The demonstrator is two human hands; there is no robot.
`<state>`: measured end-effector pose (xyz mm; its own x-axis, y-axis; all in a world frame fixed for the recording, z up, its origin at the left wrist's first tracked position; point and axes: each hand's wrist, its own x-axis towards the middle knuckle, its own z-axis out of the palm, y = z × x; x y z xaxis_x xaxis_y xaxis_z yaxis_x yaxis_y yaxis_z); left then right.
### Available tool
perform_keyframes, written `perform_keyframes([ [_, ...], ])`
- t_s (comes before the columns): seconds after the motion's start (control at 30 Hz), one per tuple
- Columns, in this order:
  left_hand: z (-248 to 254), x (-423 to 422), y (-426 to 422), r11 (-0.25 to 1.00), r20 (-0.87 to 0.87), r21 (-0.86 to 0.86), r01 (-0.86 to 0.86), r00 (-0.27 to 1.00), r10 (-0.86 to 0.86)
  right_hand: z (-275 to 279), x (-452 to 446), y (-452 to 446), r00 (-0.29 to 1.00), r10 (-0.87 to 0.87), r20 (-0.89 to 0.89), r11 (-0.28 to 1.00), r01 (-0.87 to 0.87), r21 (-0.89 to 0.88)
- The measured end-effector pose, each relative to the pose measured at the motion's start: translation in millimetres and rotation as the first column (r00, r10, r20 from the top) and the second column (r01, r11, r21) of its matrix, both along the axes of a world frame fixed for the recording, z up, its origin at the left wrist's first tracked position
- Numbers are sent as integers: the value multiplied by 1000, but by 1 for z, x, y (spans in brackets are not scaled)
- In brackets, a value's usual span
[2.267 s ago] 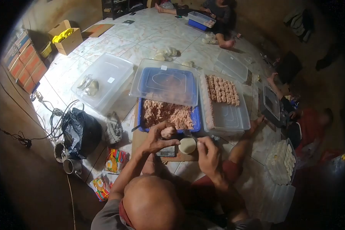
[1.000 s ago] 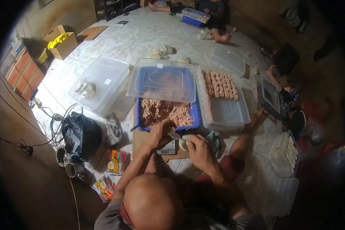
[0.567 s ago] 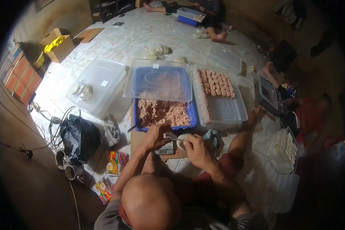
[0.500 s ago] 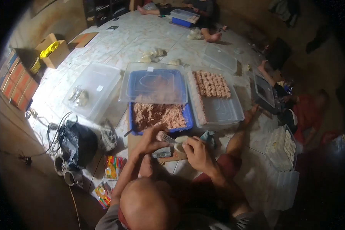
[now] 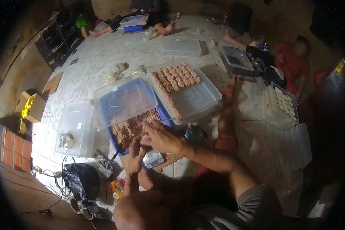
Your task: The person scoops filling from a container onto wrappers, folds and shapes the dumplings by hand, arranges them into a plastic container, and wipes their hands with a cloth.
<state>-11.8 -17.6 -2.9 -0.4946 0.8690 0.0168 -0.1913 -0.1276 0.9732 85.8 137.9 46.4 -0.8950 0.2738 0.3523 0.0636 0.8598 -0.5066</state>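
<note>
A blue tub (image 5: 112, 138) of minced, pinkish mixture (image 5: 127, 132) sits before me, partly covered by a clear lid (image 5: 128, 99). My right hand (image 5: 161, 137) reaches over the tub's near side, fingers stretched out and apart above the mixture. Beside it, at the tub's near edge, my left hand (image 5: 135, 158) is upright with fingers curled. A small pinkish lump shows between the two hands; what my left fingers hold is mostly hidden. Just below my hands, a small digital scale (image 5: 154, 159) lies on a piece of cardboard (image 5: 170, 161).
Right of the tub, a clear tray (image 5: 197, 100) holds rows of shaped portions (image 5: 177, 77). A black bag (image 5: 80, 180) and cables lie at left. Another clear container (image 5: 74, 128) stands farther left. Two people sit with tubs at the back and right.
My right hand has moved from near the scale up over the mixture. The pale round piece and the fork-like tool between my hands no longer show. The view has turned right.
</note>
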Motion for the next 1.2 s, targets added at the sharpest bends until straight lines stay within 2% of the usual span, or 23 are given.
perform_keyframes([
  [0.07, 12, 13, 1, 990, -65, 128, 67, 996, -59, -9, 7, 0, 987, 131, 92, 982, -117, -148],
  [0.1, 23, 19, 5, 990, -63, 120, 74, 996, -67, -9, 9, 7, 988, 124, 92, 982, -109, -156],
  [0.17, 33, 27, 11, 976, 14, 213, 55, 998, -60, -9, 14, 23, 998, -31, 57, 978, 42, -203],
  [0.23, 17, 26, 14, 980, 54, 198, -15, 999, 5, 8, 22, 69, 993, -76, 91, 966, 96, -241],
  [0.27, 8, 17, 11, 999, -112, -36, -10, 994, 5, 26, 31, 90, 990, -129, 63, 974, 138, -179],
  [0.3, -2, 14, 11, 964, -274, -262, -43, 961, -31, 43, 39, 107, 972, -163, 169, 939, 205, -276],
  [0.33, -9, 21, 16, 983, -266, -169, -72, 964, 25, 31, 39, 134, 975, -165, 146, 944, 199, -264],
  [0.37, -20, 24, 19, 983, -266, -171, -69, 964, 21, 14, 40, 158, 975, -168, 146, 942, 202, -266],
  [0.43, -38, 27, 24, 978, -446, -208, 30, 887, -121, -15, 40, 194, 910, -234, 343, 933, 309, -185],
  [0.47, -18, 34, 28, 959, -468, -274, 77, 860, -203, -23, 40, 200, 910, -234, 341, 933, 310, -185],
  [0.53, -13, 39, 28, 948, -429, -294, 126, 869, -248, -25, 41, 204, 845, -136, 516, 922, 298, -246],
  [0.63, -26, 40, 27, 917, -345, -348, 193, 883, -317, -20, 43, 199, 813, -75, 577, 916, 285, -282],
  [0.73, -46, 35, 25, 921, -413, -331, 207, 846, -338, -20, 39, 195, 838, -84, 540, 914, 280, -293],
  [0.83, -60, 36, 29, 925, -416, -304, 228, 842, -344, -7, 36, 190, 734, -117, 669, 946, 288, -151],
  [0.9, -65, 38, 36, 956, -672, -202, 215, 679, -295, 0, 35, 183, 721, -130, 681, 945, 298, -136],
  [0.93, -68, 44, 34, 942, -742, -327, 72, 598, -303, 4, 34, 178, 709, -139, 691, 943, 308, -126],
  [0.97, -72, 48, 38, 946, -742, -321, 49, 608, -283, 9, 34, 175, 710, -126, 693, 951, 284, -118],
  [1.03, -88, 49, 39, 961, -955, -267, -71, 154, -254, 17, 26, 163, 799, -208, 564, 958, 283, -47],
  [1.07, -95, 47, 37, 954, -953, -272, -124, 173, -249, 18, 15, 153, 807, -160, 569, 972, 228, -50],
  [1.1, -101, 46, 39, 981, -983, -172, -90, 79, -165, 20, 8, 142, 938, -166, 305, 985, 174, 3],
  [1.13, -104, 46, 40, 996, -997, -75, -37, -15, -76, 18, -1, 133, 989, -146, 14, 988, 145, 55],
  [1.17, -106, 45, 41, 995, -997, -80, -67, -2, -80, 14, -12, 123, 993, -115, 25, 992, 114, 52],
  [1.2, -108, 43, 42, 986, -987, -155, -62, 54, -152, 10, -25, 111, 992, 20, 124, 993, -35, 116],
])
